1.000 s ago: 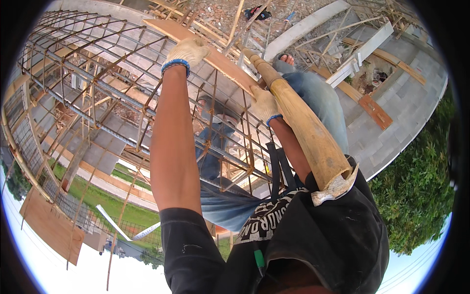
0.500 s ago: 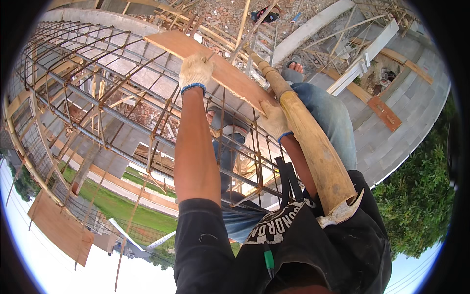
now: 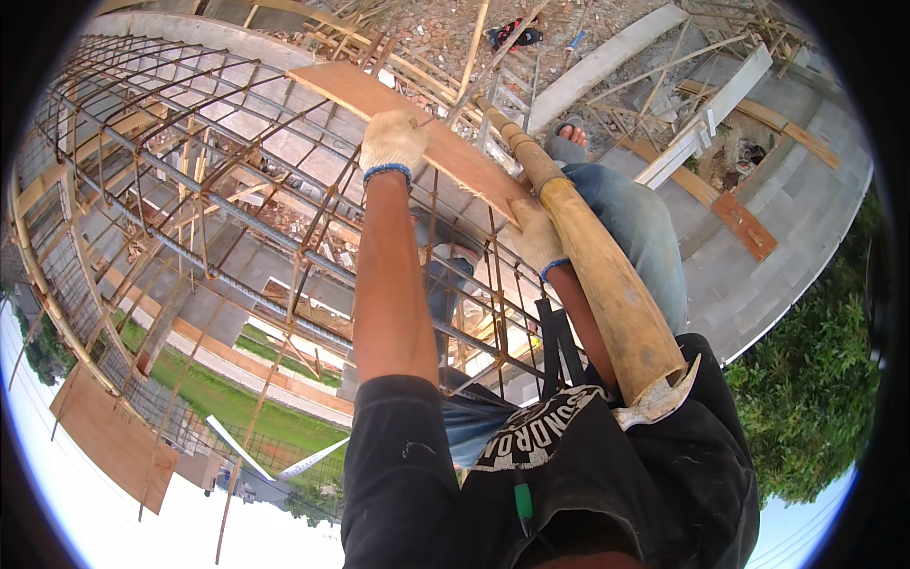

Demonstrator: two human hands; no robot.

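A long strip of plywood lies slantwise across the rebar cage, running from the upper left towards my right knee. My left hand, in a cream knit glove with a blue cuff, is closed over the strip's near edge around its middle. At its right end my right hand, gloved the same way, grips the board beside a thick bamboo pole. The fingers of both hands are partly hidden. The pole passes over my right forearm towards my chest. A metal hammer head shows by the pole's near end.
The rebar cage fills the left, with gaps between its bars. Grey blockwork curves along the right. Rubble and loose timber lie below at the top. A white-painted board and a concrete beam stand at the upper right.
My left hand and the plywood strip have shifted slightly to the right. The right hand keeps its hold on the strip's end, and the bamboo pole stays almost in place.
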